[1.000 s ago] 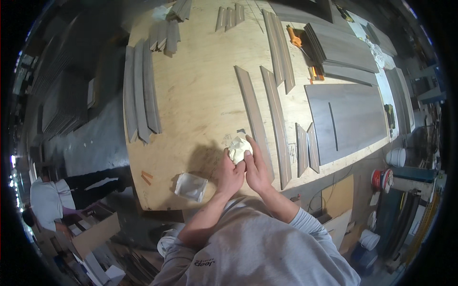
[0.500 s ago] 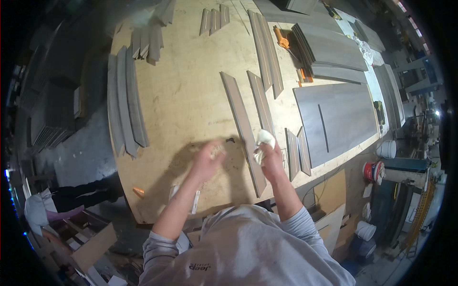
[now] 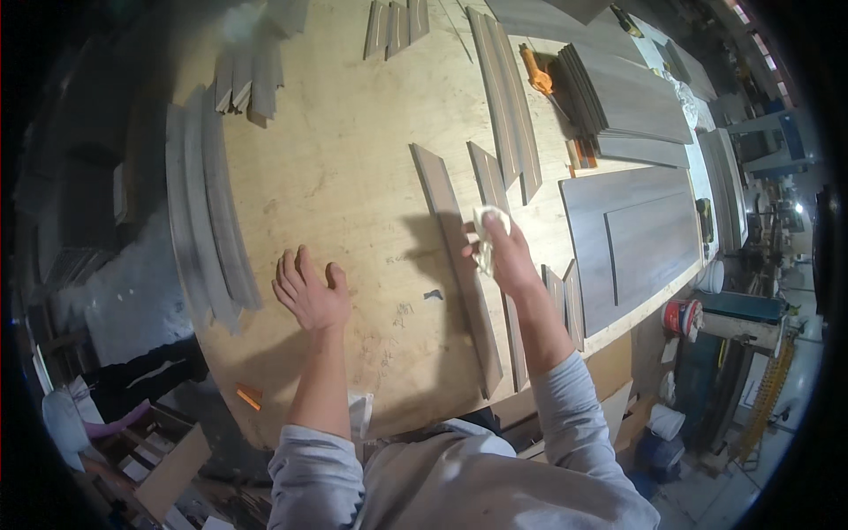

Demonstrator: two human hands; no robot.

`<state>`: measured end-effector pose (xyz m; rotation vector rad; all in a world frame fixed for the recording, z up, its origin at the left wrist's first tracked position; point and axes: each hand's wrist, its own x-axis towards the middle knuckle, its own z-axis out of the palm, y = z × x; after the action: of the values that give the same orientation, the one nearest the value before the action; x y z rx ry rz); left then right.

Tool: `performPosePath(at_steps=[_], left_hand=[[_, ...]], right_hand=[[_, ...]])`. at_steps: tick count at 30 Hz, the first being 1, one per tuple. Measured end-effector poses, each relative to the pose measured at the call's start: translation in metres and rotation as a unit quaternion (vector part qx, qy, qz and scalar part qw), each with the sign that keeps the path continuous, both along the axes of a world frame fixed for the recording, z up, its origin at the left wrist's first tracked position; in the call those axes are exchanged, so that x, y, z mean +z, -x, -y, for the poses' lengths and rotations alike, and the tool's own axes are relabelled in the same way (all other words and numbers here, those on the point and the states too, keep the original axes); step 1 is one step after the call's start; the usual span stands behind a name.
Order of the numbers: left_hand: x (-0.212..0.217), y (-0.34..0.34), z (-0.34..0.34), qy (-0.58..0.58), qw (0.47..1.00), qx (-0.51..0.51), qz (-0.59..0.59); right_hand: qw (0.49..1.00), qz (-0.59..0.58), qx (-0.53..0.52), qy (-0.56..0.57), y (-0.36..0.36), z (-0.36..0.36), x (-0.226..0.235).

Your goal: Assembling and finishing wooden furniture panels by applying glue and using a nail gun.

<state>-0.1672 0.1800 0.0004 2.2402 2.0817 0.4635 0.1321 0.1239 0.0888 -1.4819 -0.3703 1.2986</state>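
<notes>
The right hand [image 3: 510, 256] is closing around a crumpled white cloth [image 3: 487, 231], pressing it onto the upper half of a long grey strip [image 3: 459, 265] that is lying lengthwise on the plywood desk [image 3: 353, 159]; a second grey strip [image 3: 496, 238] is lying just beside it, partly under the hand; the left hand [image 3: 309, 291] is resting open and empty, fingers spread, flat on bare plywood well to the left of the strips; curved grey strips [image 3: 208, 221] are lying along the desk's left edge; a wide grey panel [image 3: 632, 243] is sitting to the right, with a stack of grey boards [image 3: 627, 97] beyond it; a small orange piece [image 3: 249, 396] is lying near the desk's near edge.
</notes>
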Motion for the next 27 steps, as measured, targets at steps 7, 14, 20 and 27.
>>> performPosePath(at_steps=[7,14,20,27], left_hand=[[-0.002,-0.001,-0.002,0.018,1.000,0.003,0.001],[0.000,-0.001,-0.002,0.027,0.999,-0.006,0.016],[0.002,0.000,-0.003,0.036,0.999,0.000,0.005],[0.001,0.001,-0.002,0.047,0.999,0.003,-0.002]], right_hand=[[0.960,0.277,0.012,0.045,-0.014,-0.084,-0.042],[0.905,0.423,-0.035,0.015,-0.015,-0.120,-0.075],[0.888,0.458,-0.022,-0.025,-0.009,-0.125,-0.059],[0.889,0.458,-0.011,0.010,-0.002,-0.122,-0.052]])
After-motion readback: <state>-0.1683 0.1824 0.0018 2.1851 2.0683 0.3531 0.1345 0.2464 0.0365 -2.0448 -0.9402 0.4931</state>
